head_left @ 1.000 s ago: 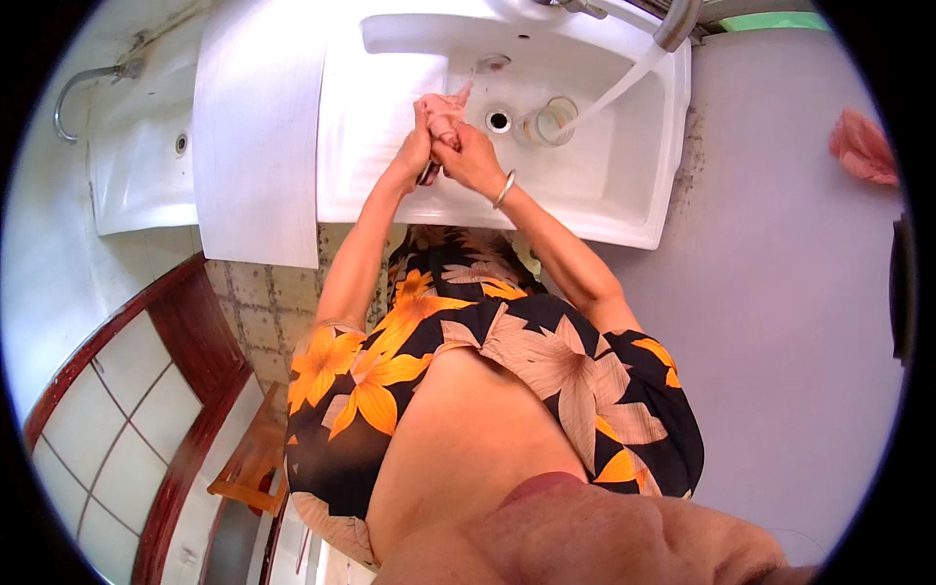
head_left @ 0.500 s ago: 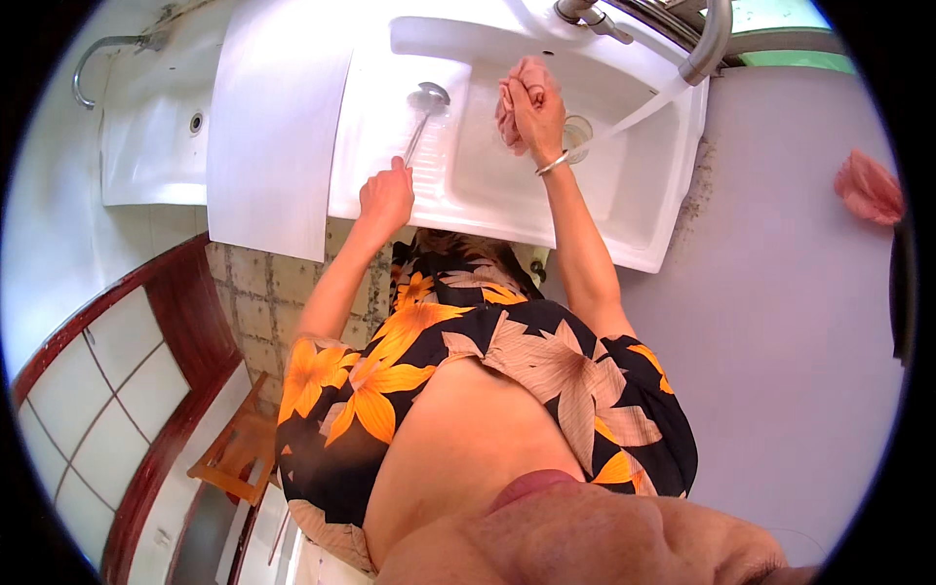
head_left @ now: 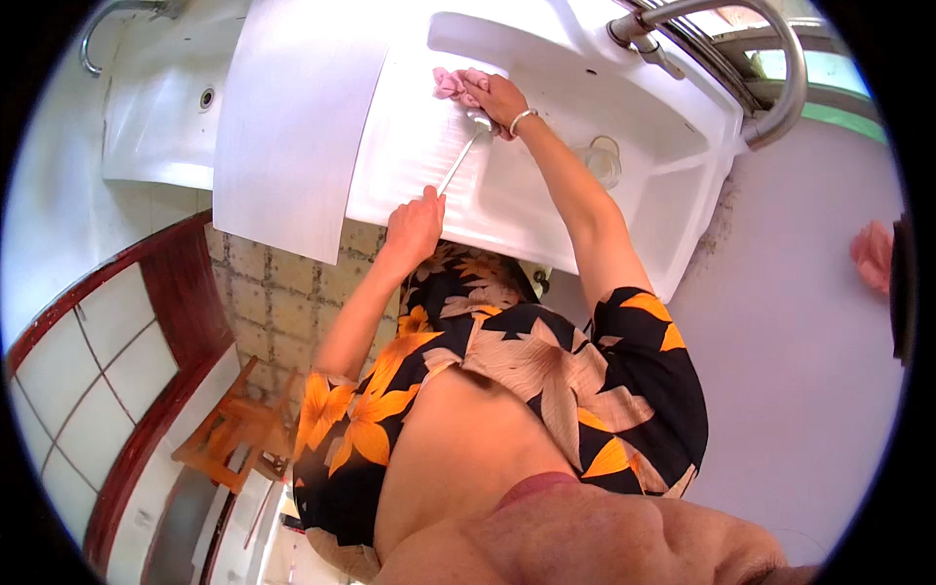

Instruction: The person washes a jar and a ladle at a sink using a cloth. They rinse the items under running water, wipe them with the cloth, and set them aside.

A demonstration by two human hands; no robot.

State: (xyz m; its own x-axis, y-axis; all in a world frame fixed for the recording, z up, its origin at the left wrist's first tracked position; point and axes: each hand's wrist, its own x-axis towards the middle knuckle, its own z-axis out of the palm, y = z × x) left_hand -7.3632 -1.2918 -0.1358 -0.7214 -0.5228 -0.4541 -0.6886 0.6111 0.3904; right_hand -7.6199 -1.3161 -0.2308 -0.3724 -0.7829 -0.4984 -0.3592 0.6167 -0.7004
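Note:
My left hand [head_left: 414, 232] is closed round the handle of a metal ladle [head_left: 458, 166], which slants up and away over the ribbed drainboard side of the white sink [head_left: 409, 146]. At the far end, my right hand [head_left: 500, 100] grips a pink cloth [head_left: 458, 84] beside the ladle's bowl. Part of the bowl shows under the hand; whether the cloth touches it is hard to tell. A clear glass vessel [head_left: 602, 166] stands in the basin to the right of my right forearm.
A curved metal tap [head_left: 795, 73] arches at the sink's right back corner. On the left, a white board [head_left: 292, 127] lies beside the sink, with a second basin [head_left: 161, 127] beyond it. Another pink cloth [head_left: 873, 255] is at far right. A wooden stool [head_left: 219, 429] stands lower left.
My right hand has moved left with the cloth, from over the basin to the ladle's bowl. The water stream from the tap no longer shows. The whole view has shifted somewhat.

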